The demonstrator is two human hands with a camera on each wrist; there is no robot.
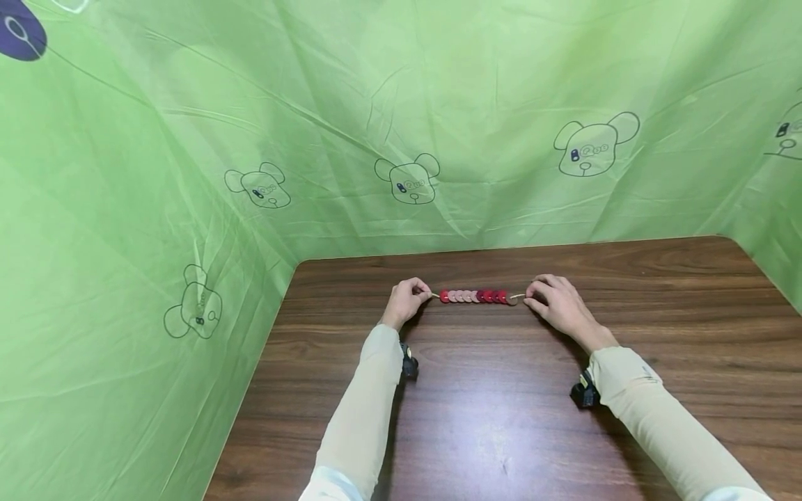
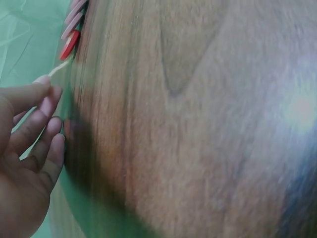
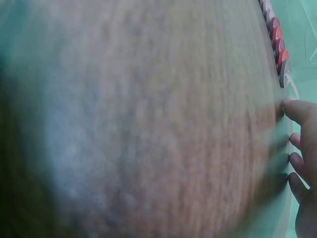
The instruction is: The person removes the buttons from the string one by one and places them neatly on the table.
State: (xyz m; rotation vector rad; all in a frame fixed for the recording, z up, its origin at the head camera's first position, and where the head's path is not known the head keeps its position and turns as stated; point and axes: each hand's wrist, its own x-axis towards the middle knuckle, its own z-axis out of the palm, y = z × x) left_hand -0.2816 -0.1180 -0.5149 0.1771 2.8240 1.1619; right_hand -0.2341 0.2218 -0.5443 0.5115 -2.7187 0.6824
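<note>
A row of overlapping round button-like discs (image 1: 477, 296), in red, pink, dark red and a brownish tone at the right end, lies across the far part of the table on a pale cord. My left hand (image 1: 407, 300) pinches the cord's left end between thumb and forefinger, beside a red disc (image 2: 70, 45). At the opposite end, my right hand (image 1: 562, 306) pinches the cord (image 3: 293, 85) next to the brownish disc (image 3: 284, 73). Its other fingers are spread and bent over the wood in the right wrist view. The cord looks nearly straight between both hands.
The brown wood-grain table (image 1: 489, 390) carries a bright light reflection near its middle. Green sheeting (image 1: 489, 139) printed with bear heads rises behind the table's back edge and along its left side. A small black device (image 1: 585, 391) sits at each wrist.
</note>
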